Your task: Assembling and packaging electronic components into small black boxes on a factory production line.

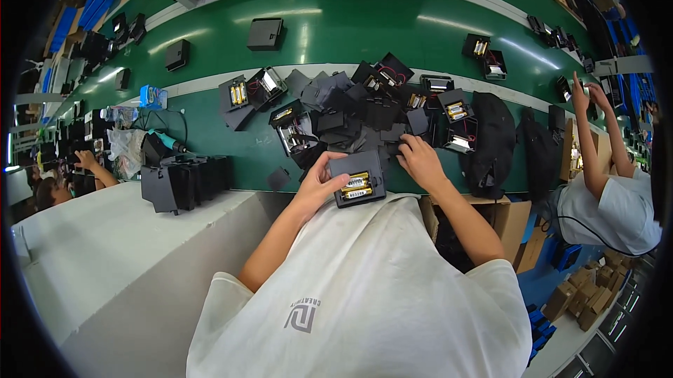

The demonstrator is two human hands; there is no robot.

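My left hand (321, 183) is closed round a black plastic battery box (359, 162) held just in front of my shirt. Its upper side faces me, with gold-coloured batteries (357, 185) showing in an uncovered compartment. My right hand (423, 162) reaches to the near right edge of a heap of thin black plastic covers (335, 94). Its fingers are bent and its thumb stays apart, with nothing visible between them; the fingertips rest on or just over the covers. Around the heap lie other battery boxes, such as one box (456, 108) with batteries exposed.
Beyond the heap runs a green conveyor belt (224, 38) carrying black boxes (265, 34). Stacked black boxes (186, 181) and a teal electric screwdriver (168, 141) stand at left. A black bag (492, 143) lies at right. Co-workers sit on both sides, including a person (606, 199) at right.
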